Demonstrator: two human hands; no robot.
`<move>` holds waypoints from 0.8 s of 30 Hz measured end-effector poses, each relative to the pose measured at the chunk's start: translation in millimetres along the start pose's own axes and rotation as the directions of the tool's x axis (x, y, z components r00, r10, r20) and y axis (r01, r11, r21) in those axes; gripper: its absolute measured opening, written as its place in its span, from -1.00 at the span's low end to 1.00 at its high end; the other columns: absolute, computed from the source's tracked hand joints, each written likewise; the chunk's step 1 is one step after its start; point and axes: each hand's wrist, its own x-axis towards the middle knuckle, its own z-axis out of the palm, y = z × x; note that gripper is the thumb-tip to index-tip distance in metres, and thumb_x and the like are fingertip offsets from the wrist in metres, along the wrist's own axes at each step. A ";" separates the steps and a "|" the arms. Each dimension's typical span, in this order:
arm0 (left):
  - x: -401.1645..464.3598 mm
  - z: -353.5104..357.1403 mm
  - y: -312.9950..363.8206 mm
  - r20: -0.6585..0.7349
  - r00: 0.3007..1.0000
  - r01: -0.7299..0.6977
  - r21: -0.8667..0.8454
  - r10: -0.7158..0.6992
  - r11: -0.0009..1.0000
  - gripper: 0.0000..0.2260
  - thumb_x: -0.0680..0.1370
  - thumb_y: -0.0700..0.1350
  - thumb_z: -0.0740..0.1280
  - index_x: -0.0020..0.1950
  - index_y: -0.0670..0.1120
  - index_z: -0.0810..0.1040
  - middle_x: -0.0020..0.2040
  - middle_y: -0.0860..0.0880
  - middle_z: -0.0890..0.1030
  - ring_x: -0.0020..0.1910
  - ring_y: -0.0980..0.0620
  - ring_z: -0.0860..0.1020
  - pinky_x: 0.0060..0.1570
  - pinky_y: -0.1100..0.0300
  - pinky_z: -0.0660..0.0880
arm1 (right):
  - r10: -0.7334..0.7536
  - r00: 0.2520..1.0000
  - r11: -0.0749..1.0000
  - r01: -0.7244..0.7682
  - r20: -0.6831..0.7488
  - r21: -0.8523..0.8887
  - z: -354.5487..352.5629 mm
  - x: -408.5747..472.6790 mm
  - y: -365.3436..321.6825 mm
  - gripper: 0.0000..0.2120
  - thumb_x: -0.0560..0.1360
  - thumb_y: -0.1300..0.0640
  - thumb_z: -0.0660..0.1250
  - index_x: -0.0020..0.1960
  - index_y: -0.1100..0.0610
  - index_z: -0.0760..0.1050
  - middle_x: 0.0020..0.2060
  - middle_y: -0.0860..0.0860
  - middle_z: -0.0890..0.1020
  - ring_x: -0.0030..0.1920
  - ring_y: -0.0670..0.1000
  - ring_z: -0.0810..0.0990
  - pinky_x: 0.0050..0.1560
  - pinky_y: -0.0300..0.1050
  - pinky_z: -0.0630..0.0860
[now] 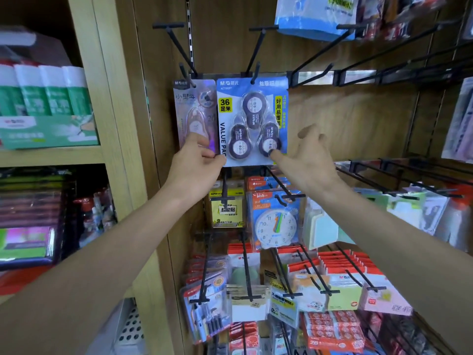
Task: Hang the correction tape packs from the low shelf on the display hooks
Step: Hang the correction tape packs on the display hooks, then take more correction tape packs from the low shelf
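A blue correction tape value pack [252,121] with three dark tape rollers hangs on a black display hook [256,70] in the upper row. My left hand [197,165] pinches its lower left corner. My right hand [307,155] has its fingers straight, one fingertip touching the lower right roller. Just left of it a pink-purple single correction tape pack [195,114] hangs on its own hook [188,75], partly behind my left thumb.
Empty black hooks [358,65] stretch to the right along the upper row. Below hang sticky notes [226,208], a toy clock pack [275,221] and red-topped packs [345,272]. A wooden shelf unit [115,124] with green boxes stands on the left.
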 end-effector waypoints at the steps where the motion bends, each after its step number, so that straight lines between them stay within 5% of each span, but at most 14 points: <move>1: -6.8 -2.7 -2.1 -0.017 1.000 -0.015 -0.007 0.015 1.000 -0.75 0.59 -0.13 0.39 0.25 -0.05 0.45 0.02 0.02 0.63 -0.09 0.11 0.60 -0.19 0.34 0.48 | -0.033 0.999 0.999 0.034 -0.038 0.021 -1.1 -8.6 -0.3 -0.46 0.48 -0.04 0.46 0.29 0.20 0.32 0.11 0.02 0.35 0.19 0.21 0.52 0.22 0.13 0.50; 4: -34.3 -8.3 -9.6 -0.079 0.992 -0.106 -0.038 0.103 0.994 -0.82 0.60 -0.25 0.34 0.12 -0.01 0.47 -0.04 0.02 0.63 -0.07 0.03 0.63 0.00 0.20 0.57 | -0.135 0.984 0.978 0.151 -0.115 0.144 -2.2 -46.0 1.2 -0.63 0.48 0.09 0.44 0.18 0.10 0.35 0.08 -0.01 0.48 0.08 0.09 0.55 0.15 0.11 0.52; 8: -92.0 -13.7 -29.3 -0.133 0.969 -0.220 -0.089 0.207 0.971 -0.73 0.60 -0.36 0.29 0.02 0.04 0.47 -0.08 -0.05 0.60 -0.09 -0.01 0.60 -0.03 0.32 0.51 | -0.302 0.946 0.913 0.323 -0.119 0.250 4.9 -113.7 15.0 -0.76 0.46 0.18 0.39 0.08 0.09 0.40 -0.05 0.02 0.54 -0.02 0.05 0.53 0.02 -0.01 0.49; 13: -172.8 -10.2 -86.9 -0.099 0.986 -0.141 -0.104 0.131 0.985 -0.72 0.59 -0.38 0.30 0.03 0.02 0.48 -0.14 0.03 0.58 -0.13 0.13 0.56 -0.07 0.29 0.48 | -0.493 0.869 0.854 0.494 -0.050 0.163 32.7 -181.7 35.5 -0.85 0.45 0.27 0.36 0.00 0.25 0.49 -0.13 0.09 0.54 -0.12 0.10 0.47 -0.08 -0.08 0.36; 16: -218.3 -10.4 -136.7 -0.018 1.000 0.024 -0.052 -0.025 0.998 -0.76 0.58 -0.27 0.34 -0.02 0.10 0.51 -0.19 0.17 0.60 -0.19 0.12 0.57 -0.09 0.17 0.50 | -0.351 0.930 0.885 0.292 0.107 0.363 65.1 -215.0 49.6 -0.81 0.46 0.31 0.38 0.01 0.14 0.44 -0.15 0.01 0.52 -0.18 0.00 0.46 -0.11 -0.25 0.38; 19: -260.9 -15.5 -192.7 0.040 0.981 0.191 0.015 -0.191 0.982 -0.77 0.57 -0.22 0.35 -0.08 0.14 0.51 -0.23 0.20 0.60 -0.24 0.17 0.56 -0.14 0.26 0.48 | -0.187 0.943 0.924 0.073 0.276 0.376 108.9 -266.5 71.0 -0.81 0.43 0.26 0.34 0.01 0.10 0.43 -0.20 -0.07 0.52 -0.23 -0.12 0.48 -0.13 -0.20 0.44; 22: -309.4 -23.3 -259.0 0.097 0.910 0.386 0.152 -0.403 0.910 -0.77 0.58 -0.28 0.37 -0.07 0.07 0.54 -0.26 0.13 0.62 -0.28 0.20 0.58 -0.20 0.32 0.45 | -0.007 0.886 0.957 -0.129 0.464 0.259 156.5 -335.6 102.5 -0.81 0.43 0.26 0.35 0.02 0.11 0.48 -0.26 -0.16 0.52 -0.30 -0.25 0.49 -0.25 -0.37 0.36; 24: -344.8 -30.5 -303.8 0.111 0.843 0.500 0.200 -0.527 0.842 -0.75 0.56 -0.31 0.38 -0.09 0.06 0.53 -0.26 0.12 0.62 -0.28 0.18 0.59 -0.16 0.24 0.49 | 0.136 0.797 0.956 -0.261 0.589 0.133 186.7 -384.7 124.2 -0.79 0.46 0.30 0.37 0.06 0.11 0.49 -0.30 -0.14 0.54 -0.33 -0.21 0.49 -0.29 -0.29 0.35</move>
